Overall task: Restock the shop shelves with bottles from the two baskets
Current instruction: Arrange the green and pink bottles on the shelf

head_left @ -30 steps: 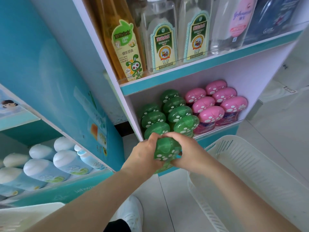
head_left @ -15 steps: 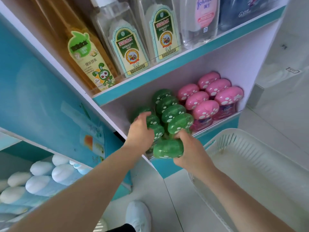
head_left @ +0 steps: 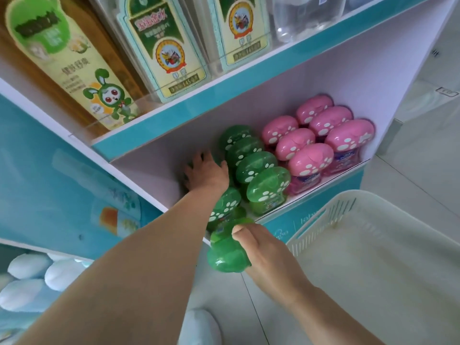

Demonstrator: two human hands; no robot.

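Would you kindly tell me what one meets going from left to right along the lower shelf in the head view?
left hand → green-capped bottles → pink-capped bottles → white side panel

the tall amber bottle with a yellow-green label (head_left: 74, 58) on the upper shelf (head_left: 224, 94) reads 健肤舒爽 above a green cartoon rabbit, the clear bottle with a green arched label (head_left: 161, 43) beside it shows blurred red characters, seemingly 宝宝金水, and all smaller print is illegible.

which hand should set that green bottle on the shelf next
Likely the right hand: it grips the green bottle at the shelf front; the left hand is deeper in, among stocked bottles.
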